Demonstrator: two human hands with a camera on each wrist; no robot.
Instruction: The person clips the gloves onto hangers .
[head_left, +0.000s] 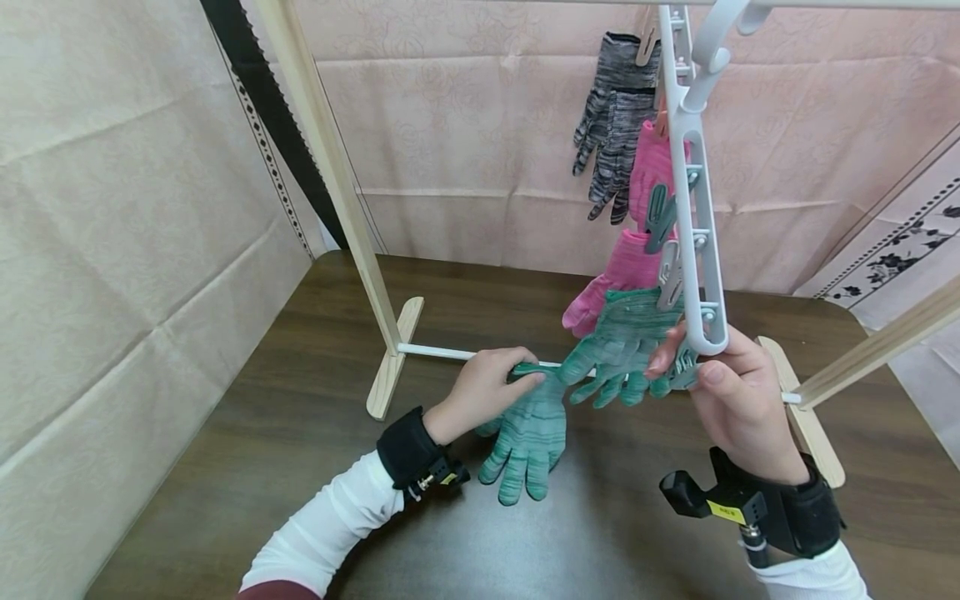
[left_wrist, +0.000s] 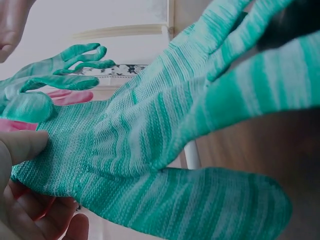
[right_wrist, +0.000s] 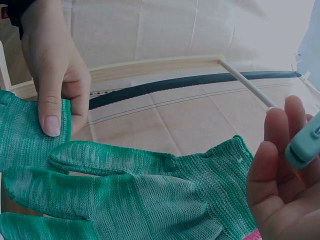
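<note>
My left hand (head_left: pixel 516 380) pinches the cuff of a green striped glove (head_left: pixel 528 437), whose fingers hang down to the dark table (head_left: pixel 300 467). The left thumb (left_wrist: pixel 25 145) presses on this glove's knit (left_wrist: pixel 175 140). A second green glove (head_left: pixel 624 343) hangs from the lower end of a white clip hanger (head_left: pixel 697 217). There my right hand (head_left: pixel 678 360) pinches a grey-green clip (right_wrist: pixel 306 144); the right fingers (right_wrist: pixel 280 170) curl beside it. The hanging glove (right_wrist: pixel 150 190) fills the right wrist view, with my left hand (right_wrist: pixel 55 85) behind it.
Two pink gloves (head_left: pixel 626 267) and a grey striped pair (head_left: pixel 615 117) hang higher on the hanger. A wooden drying rack stands on the table, with its left post (head_left: pixel 330 167), a white crossbar (head_left: pixel 435 353) and a right foot (head_left: pixel 806 417). Pink cloth walls surround the table.
</note>
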